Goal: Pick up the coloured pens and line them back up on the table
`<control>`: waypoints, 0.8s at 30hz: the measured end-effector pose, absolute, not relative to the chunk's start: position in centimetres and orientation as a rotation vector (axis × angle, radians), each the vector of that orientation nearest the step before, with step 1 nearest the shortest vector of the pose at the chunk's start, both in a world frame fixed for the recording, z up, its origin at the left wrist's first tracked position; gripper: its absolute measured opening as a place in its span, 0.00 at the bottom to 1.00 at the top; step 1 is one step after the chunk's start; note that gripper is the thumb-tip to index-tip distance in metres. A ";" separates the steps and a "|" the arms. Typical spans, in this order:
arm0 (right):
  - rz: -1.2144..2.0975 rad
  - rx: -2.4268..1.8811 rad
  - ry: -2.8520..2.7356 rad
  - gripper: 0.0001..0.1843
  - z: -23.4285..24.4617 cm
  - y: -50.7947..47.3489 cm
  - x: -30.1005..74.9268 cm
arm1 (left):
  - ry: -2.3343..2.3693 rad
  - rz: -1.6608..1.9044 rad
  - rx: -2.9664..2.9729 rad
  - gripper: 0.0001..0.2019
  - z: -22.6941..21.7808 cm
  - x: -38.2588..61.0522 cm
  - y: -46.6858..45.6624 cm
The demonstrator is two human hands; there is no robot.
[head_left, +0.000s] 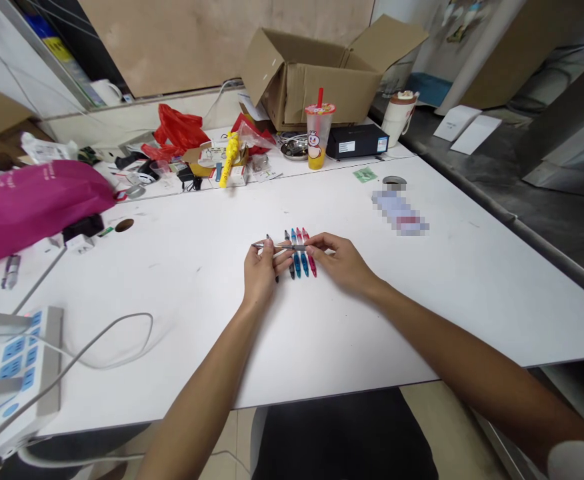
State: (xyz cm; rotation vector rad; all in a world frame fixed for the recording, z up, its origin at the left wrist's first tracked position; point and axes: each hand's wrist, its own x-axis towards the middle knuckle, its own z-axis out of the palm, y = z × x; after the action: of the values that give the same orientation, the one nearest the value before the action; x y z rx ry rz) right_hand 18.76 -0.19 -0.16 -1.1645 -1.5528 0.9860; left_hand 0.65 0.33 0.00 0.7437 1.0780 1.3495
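Note:
A row of several pens (301, 257) in black, blue and pink lies side by side on the white table (372, 320). Above them I hold a slim grey pen (282, 247) crosswise between both hands. My left hand (261, 273) pinches its left part with fingers closed. At the pen's right end my right hand (342, 261) pinches it, resting just right of the pink pens.
A power strip (19, 360) with a white cable (112, 340) sits at the near left. A magenta bag (32, 203) lies at the far left. At the back stand a cardboard box (317, 73), a drink cup (319, 137), a black box (358, 141) and red bags (177, 130).

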 end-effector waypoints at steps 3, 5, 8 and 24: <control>0.885 -1.130 -1.586 0.09 0.2 -0.3 18.9 | 1.061 1.339 0.712 0.11 0.2 0.8 0.3; 0.822 -1.096 -1.603 0.06 0.4 -0.3 18.9 | 1.044 1.304 0.687 0.14 0.3 0.8 0.3; 0.785 -1.070 -1.620 0.06 0.8 -0.4 19.1 | 1.058 1.263 0.621 0.18 0.5 0.8 0.3; 0.791 -1.024 -1.306 0.16 1.4 0.4 20.2 | 0.973 1.426 0.273 0.08 1.2 0.3 0.8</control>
State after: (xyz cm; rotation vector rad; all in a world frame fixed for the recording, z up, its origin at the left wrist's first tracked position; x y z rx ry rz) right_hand 20.21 0.42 1.38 -1.0237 -1.3062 0.7905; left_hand 0.26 0.84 1.24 0.2731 0.9728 1.4259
